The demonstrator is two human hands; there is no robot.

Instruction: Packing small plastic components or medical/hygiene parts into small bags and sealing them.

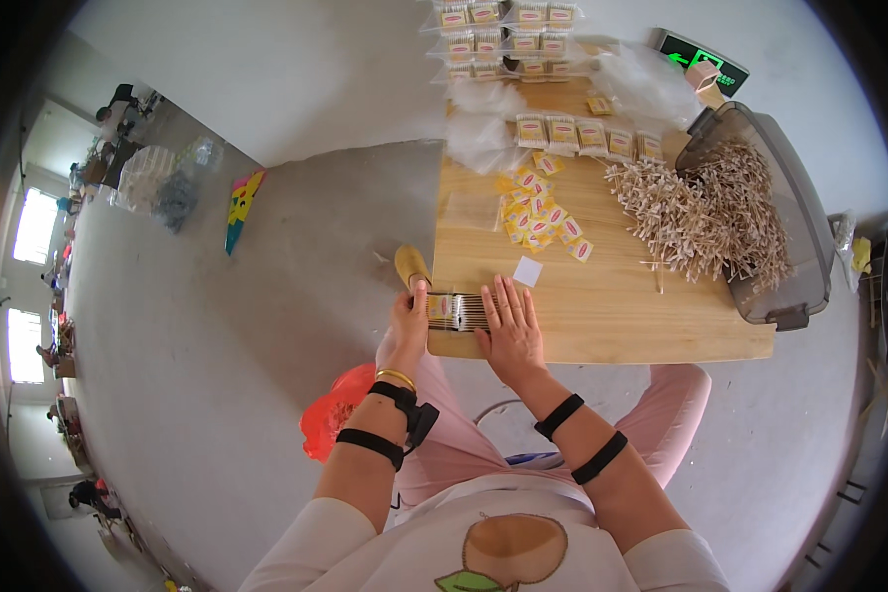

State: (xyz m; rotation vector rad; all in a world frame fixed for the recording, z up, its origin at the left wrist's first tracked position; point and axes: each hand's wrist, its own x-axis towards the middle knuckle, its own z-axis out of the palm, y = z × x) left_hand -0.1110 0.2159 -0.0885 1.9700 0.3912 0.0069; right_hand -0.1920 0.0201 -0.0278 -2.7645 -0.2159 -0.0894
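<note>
A flat pack of cotton swabs (472,312) with a yellow label card lies at the table's near left corner. My left hand (406,324) grips the end of this pack at the table edge, thumb upward, its other fingers partly hidden. Flat on the other end of the swabs rests my right hand (513,331), its fingers stretched out. Just beyond those fingertips is a small white card (527,271). Farther back, several yellow and white label cards (541,214) are scattered in a loose heap.
A grey plastic bin (805,212) lies tipped at the right, with loose cotton swabs (720,212) spilling onto the wooden table (651,326). Filled packs (590,136) stand in a row behind the cards, near clear bags (483,143). A red bag (335,409) sits below, left of my leg.
</note>
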